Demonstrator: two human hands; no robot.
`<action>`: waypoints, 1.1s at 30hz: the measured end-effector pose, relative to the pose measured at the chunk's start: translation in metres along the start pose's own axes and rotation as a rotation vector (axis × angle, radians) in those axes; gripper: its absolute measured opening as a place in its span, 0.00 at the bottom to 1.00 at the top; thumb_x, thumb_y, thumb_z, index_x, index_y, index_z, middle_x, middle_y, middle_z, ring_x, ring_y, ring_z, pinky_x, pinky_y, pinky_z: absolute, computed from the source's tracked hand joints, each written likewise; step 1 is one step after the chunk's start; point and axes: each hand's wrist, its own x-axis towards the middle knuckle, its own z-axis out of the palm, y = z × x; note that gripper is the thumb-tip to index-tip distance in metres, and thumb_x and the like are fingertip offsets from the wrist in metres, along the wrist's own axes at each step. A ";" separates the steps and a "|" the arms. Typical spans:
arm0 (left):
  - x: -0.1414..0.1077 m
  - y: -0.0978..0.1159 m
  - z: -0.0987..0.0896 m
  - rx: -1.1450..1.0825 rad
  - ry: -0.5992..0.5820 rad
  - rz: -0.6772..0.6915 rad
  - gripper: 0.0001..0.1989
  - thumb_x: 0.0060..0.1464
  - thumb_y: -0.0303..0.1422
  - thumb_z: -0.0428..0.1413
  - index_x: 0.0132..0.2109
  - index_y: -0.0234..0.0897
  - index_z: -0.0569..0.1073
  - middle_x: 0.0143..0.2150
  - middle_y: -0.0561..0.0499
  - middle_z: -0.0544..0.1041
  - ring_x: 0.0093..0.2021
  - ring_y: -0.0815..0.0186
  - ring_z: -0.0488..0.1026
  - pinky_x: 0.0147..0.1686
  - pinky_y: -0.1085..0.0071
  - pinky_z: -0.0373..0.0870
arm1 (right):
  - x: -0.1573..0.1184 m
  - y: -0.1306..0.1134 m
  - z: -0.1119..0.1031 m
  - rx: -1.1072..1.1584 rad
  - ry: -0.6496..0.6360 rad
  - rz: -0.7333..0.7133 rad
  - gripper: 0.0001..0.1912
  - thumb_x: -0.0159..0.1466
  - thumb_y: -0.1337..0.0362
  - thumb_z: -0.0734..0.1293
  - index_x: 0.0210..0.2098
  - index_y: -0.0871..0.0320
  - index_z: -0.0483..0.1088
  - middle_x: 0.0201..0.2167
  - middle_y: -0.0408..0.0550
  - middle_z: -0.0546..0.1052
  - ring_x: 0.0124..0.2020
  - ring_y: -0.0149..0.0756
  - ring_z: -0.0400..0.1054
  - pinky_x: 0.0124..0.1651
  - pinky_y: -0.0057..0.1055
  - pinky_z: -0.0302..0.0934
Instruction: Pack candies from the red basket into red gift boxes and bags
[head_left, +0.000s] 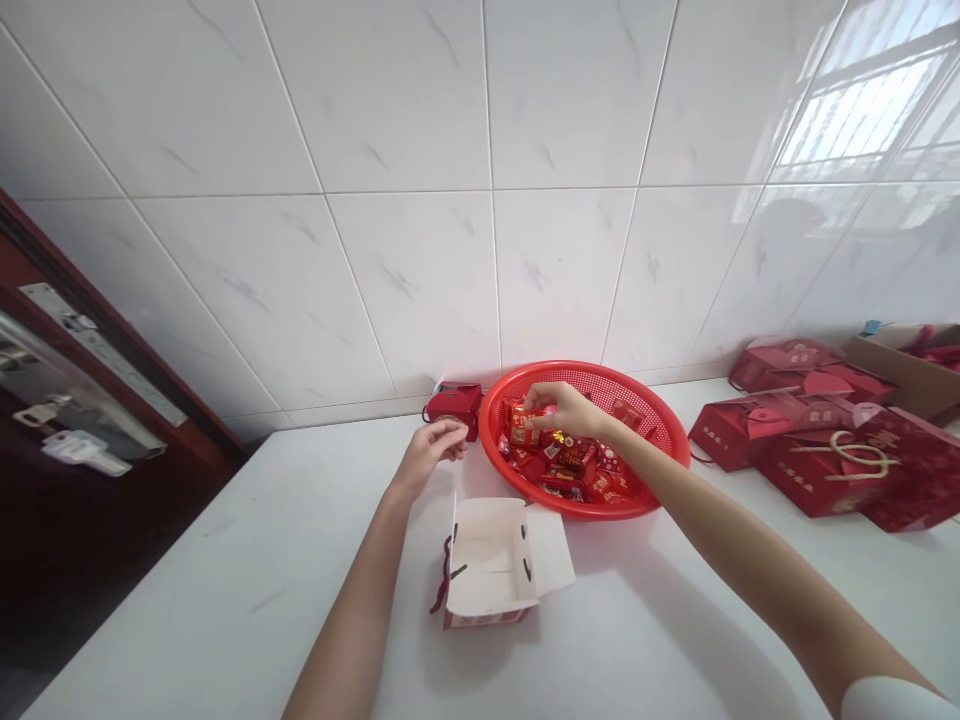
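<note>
My right hand [568,410] reaches over the red plastic basket [670,440], its thumb and fingers closed on a red-and-gold wrapped candy [525,428]. Several other red-wrapped candies [574,455] lie in the basket below. To the left of the basket is my left hand [435,452], fingers curled together; whatever they may hold is hidden. Between my forearms an open gift box [491,560] stands with its white inside upward, no contents visible in it. One flap is folded out to the right, and a dark red cord hangs at its left side.
A small red box [457,405] stands against the tiled wall behind my left hand. Several red gift boxes [810,440] crowd the right side, with a cardboard carton [892,365] behind. At the left, a dark red door [75,520] with keys borders the white tabletop [300,560].
</note>
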 end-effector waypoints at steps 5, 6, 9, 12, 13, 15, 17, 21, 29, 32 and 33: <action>0.004 0.035 0.034 0.058 -0.086 0.197 0.25 0.46 0.50 0.66 0.46 0.37 0.80 0.44 0.45 0.83 0.45 0.55 0.79 0.46 0.61 0.75 | -0.001 -0.003 0.000 0.358 -0.060 -0.075 0.19 0.56 0.52 0.76 0.36 0.60 0.73 0.35 0.47 0.79 0.37 0.38 0.75 0.41 0.35 0.70; 0.005 0.039 0.041 0.087 -0.121 0.229 0.25 0.47 0.50 0.66 0.46 0.37 0.80 0.45 0.44 0.83 0.46 0.54 0.79 0.48 0.60 0.75 | -0.001 -0.004 0.001 0.399 -0.068 -0.079 0.20 0.55 0.51 0.76 0.36 0.60 0.73 0.35 0.47 0.79 0.36 0.37 0.75 0.40 0.35 0.70; 0.011 0.041 0.053 0.122 -0.209 0.267 0.23 0.48 0.50 0.65 0.43 0.36 0.80 0.41 0.44 0.83 0.45 0.53 0.79 0.47 0.59 0.75 | -0.001 -0.004 0.000 0.392 -0.029 -0.073 0.20 0.54 0.51 0.77 0.36 0.59 0.72 0.38 0.49 0.80 0.38 0.37 0.75 0.40 0.35 0.69; 0.015 0.037 0.058 0.105 -0.208 0.266 0.22 0.49 0.50 0.64 0.41 0.36 0.79 0.37 0.45 0.82 0.40 0.54 0.79 0.42 0.61 0.75 | -0.003 -0.002 -0.009 0.251 -0.025 0.005 0.21 0.56 0.54 0.76 0.43 0.59 0.71 0.39 0.49 0.80 0.38 0.37 0.75 0.40 0.34 0.69; 0.015 0.036 0.059 0.095 -0.184 0.261 0.21 0.50 0.49 0.63 0.41 0.36 0.79 0.36 0.46 0.82 0.39 0.55 0.79 0.41 0.62 0.74 | -0.004 0.000 -0.014 0.155 -0.044 0.062 0.22 0.58 0.55 0.75 0.47 0.59 0.70 0.39 0.48 0.80 0.39 0.37 0.75 0.41 0.33 0.68; 0.014 0.033 0.059 0.070 -0.130 0.248 0.19 0.51 0.48 0.62 0.40 0.37 0.78 0.36 0.47 0.82 0.38 0.57 0.79 0.41 0.63 0.74 | -0.008 0.006 -0.023 -0.050 -0.090 0.188 0.21 0.59 0.58 0.74 0.50 0.58 0.70 0.38 0.47 0.80 0.39 0.38 0.76 0.42 0.32 0.68; 0.014 0.031 0.059 0.040 -0.086 0.241 0.19 0.50 0.48 0.63 0.40 0.37 0.78 0.40 0.46 0.82 0.41 0.57 0.79 0.45 0.63 0.74 | -0.012 0.016 -0.030 -0.196 -0.134 0.295 0.18 0.56 0.60 0.76 0.44 0.57 0.73 0.37 0.47 0.80 0.38 0.40 0.75 0.39 0.32 0.67; 0.015 0.028 0.058 0.002 -0.057 0.225 0.20 0.48 0.49 0.64 0.39 0.37 0.77 0.44 0.45 0.83 0.47 0.55 0.79 0.50 0.62 0.74 | -0.019 0.033 -0.035 -0.306 -0.230 0.412 0.16 0.41 0.69 0.80 0.26 0.56 0.72 0.25 0.43 0.76 0.28 0.41 0.72 0.29 0.32 0.62; 0.015 0.024 0.059 -0.039 -0.046 0.213 0.23 0.49 0.45 0.64 0.50 0.39 0.74 0.36 0.51 0.78 0.41 0.60 0.79 0.48 0.63 0.75 | -0.020 0.015 -0.039 -0.102 -0.089 0.271 0.02 0.59 0.67 0.66 0.31 0.57 0.71 0.28 0.44 0.78 0.33 0.38 0.74 0.38 0.32 0.66; 0.014 0.025 0.060 -0.028 -0.066 0.229 0.22 0.52 0.43 0.62 0.52 0.39 0.75 0.38 0.50 0.79 0.41 0.60 0.79 0.48 0.63 0.75 | -0.021 0.008 -0.039 -0.019 0.025 0.191 0.06 0.61 0.62 0.65 0.31 0.58 0.69 0.31 0.45 0.77 0.35 0.36 0.72 0.42 0.34 0.65; 0.014 0.025 0.060 -0.020 -0.068 0.243 0.20 0.53 0.43 0.61 0.51 0.39 0.76 0.42 0.48 0.80 0.44 0.59 0.79 0.49 0.63 0.75 | -0.021 0.006 -0.039 0.000 0.047 0.174 0.07 0.61 0.61 0.65 0.30 0.58 0.69 0.31 0.45 0.77 0.35 0.36 0.71 0.42 0.34 0.65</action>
